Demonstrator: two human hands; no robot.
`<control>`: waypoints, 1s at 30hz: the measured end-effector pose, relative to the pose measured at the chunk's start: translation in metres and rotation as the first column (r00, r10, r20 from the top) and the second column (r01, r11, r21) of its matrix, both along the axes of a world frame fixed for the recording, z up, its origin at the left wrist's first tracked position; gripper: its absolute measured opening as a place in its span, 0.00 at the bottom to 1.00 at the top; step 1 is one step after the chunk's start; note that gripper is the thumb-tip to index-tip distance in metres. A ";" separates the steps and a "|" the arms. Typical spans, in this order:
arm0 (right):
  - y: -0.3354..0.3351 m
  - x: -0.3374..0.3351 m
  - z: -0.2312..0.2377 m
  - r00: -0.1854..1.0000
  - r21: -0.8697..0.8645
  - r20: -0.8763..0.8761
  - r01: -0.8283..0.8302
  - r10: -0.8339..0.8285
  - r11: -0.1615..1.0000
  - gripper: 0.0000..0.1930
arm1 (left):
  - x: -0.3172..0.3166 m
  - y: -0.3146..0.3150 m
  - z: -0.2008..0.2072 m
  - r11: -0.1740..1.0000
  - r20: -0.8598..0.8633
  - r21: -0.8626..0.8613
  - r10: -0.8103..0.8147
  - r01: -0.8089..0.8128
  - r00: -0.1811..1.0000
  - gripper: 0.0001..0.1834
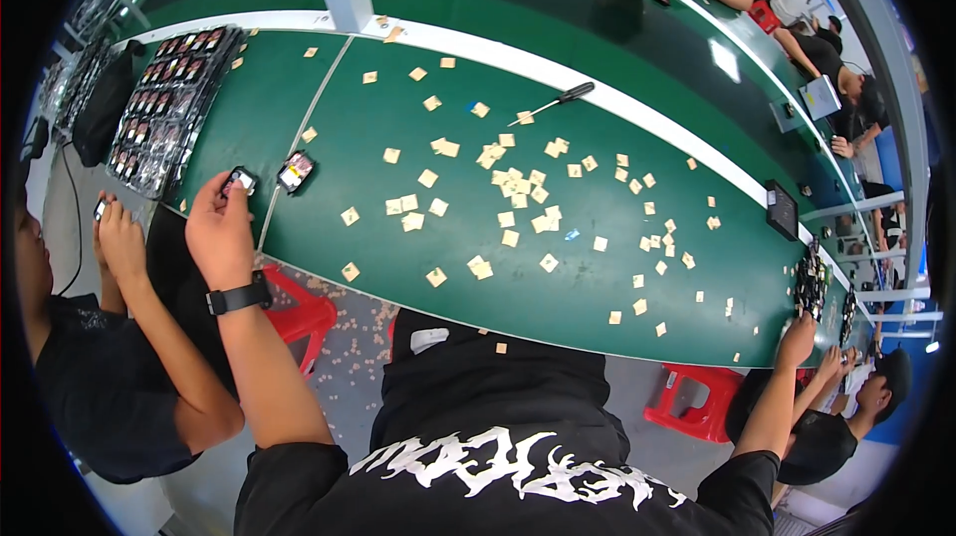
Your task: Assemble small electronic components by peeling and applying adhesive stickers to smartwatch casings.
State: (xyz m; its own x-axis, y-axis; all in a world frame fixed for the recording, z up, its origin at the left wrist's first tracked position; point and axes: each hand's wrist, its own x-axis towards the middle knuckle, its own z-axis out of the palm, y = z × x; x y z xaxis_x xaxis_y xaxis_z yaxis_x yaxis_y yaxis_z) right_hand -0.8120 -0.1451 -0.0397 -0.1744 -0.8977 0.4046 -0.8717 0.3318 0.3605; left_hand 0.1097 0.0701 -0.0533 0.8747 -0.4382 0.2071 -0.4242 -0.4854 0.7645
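My left hand, with a dark band on its wrist, grips a small black device with a picture-covered face between thumb and fingers. Just right of it, a similar black device lies face up on the green table. Far to the right, my right hand reaches to a pile of small black devices at the table's end. Its fingers are drawn together at the pile's near side; whatever is between them is too small to make out.
Many cream paper squares lie scattered over the table. A screwdriver rests near the far white ledge, and a black box stands at right. Stacked trays of devices sit at left. Co-workers work on both sides; red stools stand below.
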 end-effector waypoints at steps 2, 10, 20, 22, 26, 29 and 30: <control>0.008 0.003 0.006 0.999 -0.028 -0.016 -0.033 0.032 0.999 0.10 | -0.002 -0.006 0.006 0.995 0.185 0.097 -0.017 -0.001 0.983 0.15; 0.055 0.083 0.044 0.908 -0.247 0.035 -0.398 0.418 0.884 0.10 | -0.020 -0.023 0.023 0.990 0.544 0.140 -0.068 -0.011 0.837 0.21; 0.103 0.349 0.072 0.136 -0.391 0.392 -0.871 0.910 0.299 0.17 | -0.272 -0.068 0.042 0.405 -0.633 -0.729 -0.706 0.551 -0.318 0.29; 0.103 0.385 0.066 0.050 -0.356 0.324 -0.919 0.945 0.171 0.19 | -0.290 -0.070 0.046 0.447 -0.654 -0.746 -0.633 0.494 -0.415 0.29; 0.107 0.421 0.052 -0.040 -0.373 0.431 -0.918 0.901 0.138 0.19 | -0.278 -0.068 0.042 0.447 -0.649 -0.751 -0.636 0.486 -0.417 0.26; 0.115 0.434 0.052 -0.018 -0.422 0.639 -0.844 0.769 0.331 0.21 | -0.265 -0.063 0.035 0.460 -0.655 -0.714 -0.706 0.527 -0.270 0.25; 0.119 0.433 0.053 -0.035 -0.377 0.799 -0.807 0.600 0.455 0.21 | -0.261 -0.062 0.035 0.447 -0.655 -0.655 -0.738 0.609 -0.163 0.24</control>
State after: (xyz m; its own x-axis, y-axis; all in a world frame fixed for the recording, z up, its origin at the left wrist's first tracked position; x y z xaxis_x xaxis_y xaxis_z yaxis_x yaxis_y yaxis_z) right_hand -0.3792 -0.0258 0.0130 0.4914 -0.7792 0.3890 -0.4496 -0.6095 -0.6529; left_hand -0.1516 0.0084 -0.0181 -0.2486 -0.9462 -0.2074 0.3667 -0.2901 0.8839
